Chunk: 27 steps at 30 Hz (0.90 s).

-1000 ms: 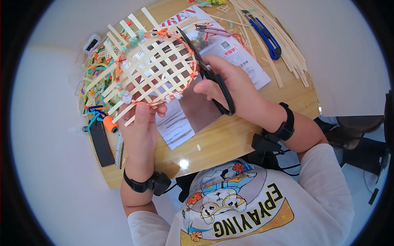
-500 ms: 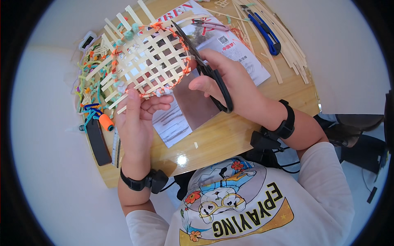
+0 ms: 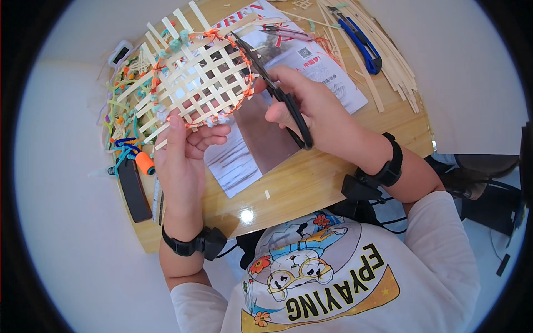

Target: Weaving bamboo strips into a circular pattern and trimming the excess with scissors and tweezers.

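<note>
My left hand (image 3: 189, 136) grips the lower left rim of a round piece of woven bamboo strips (image 3: 208, 83), thumb on top and fingers beneath. Orange cord and pale fuzzy yarn wrap its edge, and strip ends stick out at the left and top. In my right hand (image 3: 308, 102) is a pair of black scissors (image 3: 286, 100), held by its handles. Its blades lie along the weave's right edge, pointing up and left near a long strip at the upper right. Whether the blades touch that strip I cannot tell.
A magazine (image 3: 338, 89) lies under my hands. Beyond it are a pink-handled tool (image 3: 288, 33), a blue utility knife (image 3: 361, 44) and loose bamboo strips (image 3: 391, 61). At the left sit tangled coloured yarns (image 3: 125, 105), an orange spool (image 3: 145, 164), a black phone-like slab (image 3: 134, 191) and a ruler (image 3: 156, 200).
The woven piece has shifted slightly up, with my left hand moving along. The scissors stay by its right edge, their handles slightly lower left than before.
</note>
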{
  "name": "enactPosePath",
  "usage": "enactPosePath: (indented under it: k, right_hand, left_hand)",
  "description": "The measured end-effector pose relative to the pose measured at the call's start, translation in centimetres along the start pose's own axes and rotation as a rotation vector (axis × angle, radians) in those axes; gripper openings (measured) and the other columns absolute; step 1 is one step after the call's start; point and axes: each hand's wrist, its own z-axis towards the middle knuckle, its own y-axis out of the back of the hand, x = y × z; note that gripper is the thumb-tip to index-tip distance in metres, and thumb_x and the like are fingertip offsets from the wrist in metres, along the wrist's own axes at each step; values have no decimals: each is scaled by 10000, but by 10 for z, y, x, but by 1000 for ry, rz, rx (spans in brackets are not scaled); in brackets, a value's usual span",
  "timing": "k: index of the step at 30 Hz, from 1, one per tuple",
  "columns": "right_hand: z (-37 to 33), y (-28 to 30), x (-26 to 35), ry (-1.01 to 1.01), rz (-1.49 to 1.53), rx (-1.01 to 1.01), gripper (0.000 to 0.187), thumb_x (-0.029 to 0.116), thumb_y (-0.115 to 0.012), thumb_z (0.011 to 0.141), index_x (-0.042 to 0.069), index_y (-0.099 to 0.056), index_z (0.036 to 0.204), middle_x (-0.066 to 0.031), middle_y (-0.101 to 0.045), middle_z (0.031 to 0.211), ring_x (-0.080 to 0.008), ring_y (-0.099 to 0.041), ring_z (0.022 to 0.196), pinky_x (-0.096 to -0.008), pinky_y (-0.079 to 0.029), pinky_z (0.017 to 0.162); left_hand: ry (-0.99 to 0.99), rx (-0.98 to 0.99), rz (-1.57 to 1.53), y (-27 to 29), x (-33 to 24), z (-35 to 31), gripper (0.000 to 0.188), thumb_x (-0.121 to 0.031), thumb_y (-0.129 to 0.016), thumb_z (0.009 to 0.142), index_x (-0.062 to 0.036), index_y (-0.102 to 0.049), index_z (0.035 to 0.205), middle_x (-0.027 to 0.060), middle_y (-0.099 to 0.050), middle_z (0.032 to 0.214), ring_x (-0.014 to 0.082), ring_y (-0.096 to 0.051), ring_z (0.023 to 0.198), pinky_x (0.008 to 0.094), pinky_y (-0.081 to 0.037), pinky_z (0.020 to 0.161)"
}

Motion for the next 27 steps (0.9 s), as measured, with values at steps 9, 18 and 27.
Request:
enactPosePath:
  k: [9,18,27]
  right_hand:
    - [0,3,2,48,-32,29,612,537,-583,831,31,-482,1160,32,-446,754,-47,-425,676,-209,-351,588]
    - [-1,0,0,68,-1,26,705,640,-512,807,23,-478,1148,23,-464,761,-50,-450,683,-209,-372,593]
    - [0,3,5,41,-6,44,594,523,-563,839,9,-487,1128,-36,-550,788,-89,-524,720,-238,-425,647]
  left_hand:
    - [2,19,40,3,-3,1,403,-269,-421,974,109,-535,1056,216,-651,916,256,-675,719,300,-555,625]
    - [10,46,113,6,-4,2,397,-267,-441,961,110,-540,1040,214,-652,900,259,-675,705,311,-564,613]
    - [-4,65,174,10,-6,4,404,-264,-434,958,115,-567,999,207,-653,876,257,-673,693,310,-559,594]
